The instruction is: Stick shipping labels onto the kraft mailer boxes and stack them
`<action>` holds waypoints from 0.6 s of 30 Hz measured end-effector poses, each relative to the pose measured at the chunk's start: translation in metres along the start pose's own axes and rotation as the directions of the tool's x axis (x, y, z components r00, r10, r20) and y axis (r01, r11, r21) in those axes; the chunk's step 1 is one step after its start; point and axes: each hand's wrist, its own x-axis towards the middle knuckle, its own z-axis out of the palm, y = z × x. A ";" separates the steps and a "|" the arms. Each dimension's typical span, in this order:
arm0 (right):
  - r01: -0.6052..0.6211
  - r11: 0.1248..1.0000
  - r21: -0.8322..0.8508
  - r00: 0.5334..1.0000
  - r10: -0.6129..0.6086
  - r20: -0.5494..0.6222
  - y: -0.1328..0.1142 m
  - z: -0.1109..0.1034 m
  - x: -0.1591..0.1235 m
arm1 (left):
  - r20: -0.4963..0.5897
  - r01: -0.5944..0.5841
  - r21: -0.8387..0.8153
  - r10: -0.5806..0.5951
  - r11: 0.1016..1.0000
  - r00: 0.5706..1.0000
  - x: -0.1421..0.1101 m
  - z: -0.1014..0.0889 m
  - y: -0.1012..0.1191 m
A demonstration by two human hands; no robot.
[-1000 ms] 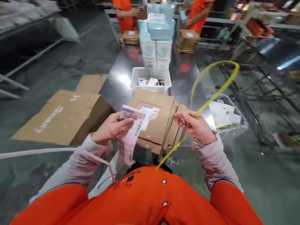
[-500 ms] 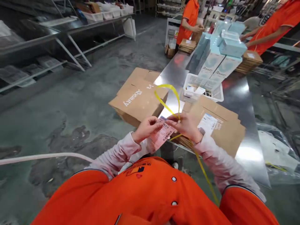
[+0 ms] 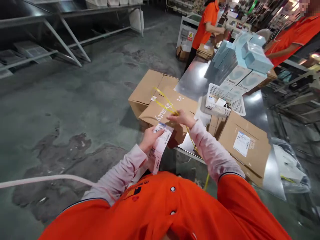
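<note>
My left hand (image 3: 149,139) is closed on a strip of printed shipping labels (image 3: 163,137), thumb on top, and the strip hangs down toward my shirt. My right hand (image 3: 183,118) is just to its right, fingers pinched on a thin yellow strap (image 3: 163,95). The strap loops out over a flat brown carton (image 3: 172,100) with white lettering; its other end trails down past the table edge. A small white piece (image 3: 153,98) shows by the loop. Behind that carton sits another brown box (image 3: 147,85).
Labelled flat cartons (image 3: 250,133) lie stacked on the metal table (image 3: 192,71). A white basket (image 3: 212,106) holds small items beside pale blue boxes (image 3: 237,78). Two people in orange shirts (image 3: 208,23) stand at the far end. A bagged white bundle (image 3: 290,166) lies at right.
My right hand has moved left with the yellow strap, which now loops over the lettered carton. My left hand has shifted slightly left with the labels. The camera view has turned.
</note>
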 end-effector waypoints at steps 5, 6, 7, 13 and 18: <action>0.132 0.972 0.193 0.980 -0.156 0.120 0.008 0.018 -0.019 | 0.033 -0.068 0.070 0.066 0.995 0.997 0.003 0.001 0.013; 0.131 0.973 0.192 0.987 -0.147 0.070 0.009 0.018 -0.018 | 0.085 -0.041 0.043 0.037 0.998 0.996 0.004 0.000 0.014; 0.121 0.978 0.171 0.992 -0.124 0.004 0.010 0.017 -0.015 | 0.147 0.000 0.015 -0.002 1.000 0.989 0.006 -0.001 0.014; -0.156 0.974 -0.162 0.915 0.081 -0.394 0.016 -0.007 0.035 | 0.284 0.209 -0.023 -0.194 0.978 0.939 0.012 -0.026 -0.009; -0.220 0.894 -0.391 0.840 -0.030 -0.541 0.021 -0.007 0.053 | 0.161 0.164 0.094 -0.177 0.982 0.971 -0.023 -0.068 -0.043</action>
